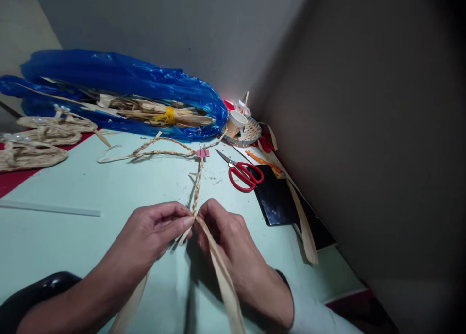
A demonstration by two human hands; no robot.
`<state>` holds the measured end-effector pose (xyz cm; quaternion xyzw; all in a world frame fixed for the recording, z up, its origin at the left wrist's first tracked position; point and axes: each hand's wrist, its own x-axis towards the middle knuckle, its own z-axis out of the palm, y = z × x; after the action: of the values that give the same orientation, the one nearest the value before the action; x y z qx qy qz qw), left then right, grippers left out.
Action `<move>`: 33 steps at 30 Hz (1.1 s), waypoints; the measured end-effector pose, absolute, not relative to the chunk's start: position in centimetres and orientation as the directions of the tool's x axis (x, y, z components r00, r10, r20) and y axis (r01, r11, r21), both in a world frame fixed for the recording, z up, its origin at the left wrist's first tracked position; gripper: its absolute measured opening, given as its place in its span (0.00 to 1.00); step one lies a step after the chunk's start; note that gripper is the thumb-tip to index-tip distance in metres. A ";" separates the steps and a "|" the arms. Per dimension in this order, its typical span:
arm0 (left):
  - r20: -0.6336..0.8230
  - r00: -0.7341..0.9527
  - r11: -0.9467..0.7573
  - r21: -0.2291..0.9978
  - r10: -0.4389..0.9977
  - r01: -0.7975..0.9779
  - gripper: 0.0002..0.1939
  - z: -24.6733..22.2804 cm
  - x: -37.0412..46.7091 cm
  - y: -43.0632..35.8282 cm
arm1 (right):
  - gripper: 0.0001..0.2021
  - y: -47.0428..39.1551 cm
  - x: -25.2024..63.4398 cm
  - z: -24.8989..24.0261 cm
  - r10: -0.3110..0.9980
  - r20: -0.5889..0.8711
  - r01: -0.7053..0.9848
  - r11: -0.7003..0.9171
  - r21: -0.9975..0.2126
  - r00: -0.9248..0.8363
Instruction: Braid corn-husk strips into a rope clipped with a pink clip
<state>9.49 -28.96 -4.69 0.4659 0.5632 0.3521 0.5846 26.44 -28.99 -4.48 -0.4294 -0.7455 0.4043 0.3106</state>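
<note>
A thin braid of dried plant fibre (197, 186) runs from a pink binder clip (203, 153) towards me. At its near end my left hand (160, 227) is closed, thumb and finger pinching the braid where the loose strips begin. My right hand (225, 237) is closed too, its fingers at the same spot on the other side, around the strips. One wide pale strip (222, 271) hangs over the right hand towards me. Another strip (133, 302) passes below my left wrist. Beyond the clip, more braid (163, 153) lies looped to the left.
Red-handled scissors (243, 175) and a black phone-like slab (274, 198) lie to the right. A blue plastic bag (120, 67) with bundled dried leaves, and a paper cup (236, 121) in a basket (251, 132), stand behind. Woven sandals (32, 154) are at left.
</note>
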 end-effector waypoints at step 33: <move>0.152 0.070 -0.160 0.742 0.986 0.651 0.13 -4.4 8.6 -32.4 | 0.10 -29.3 23.8 -5.7 0.959 0.012 -0.007 0.010 -1.000 -0.283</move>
<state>8.59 -32.36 -4.36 0.6861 0.5966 0.3306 0.2532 23.83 -29.33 -5.74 -0.4193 -0.5679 0.5648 0.4275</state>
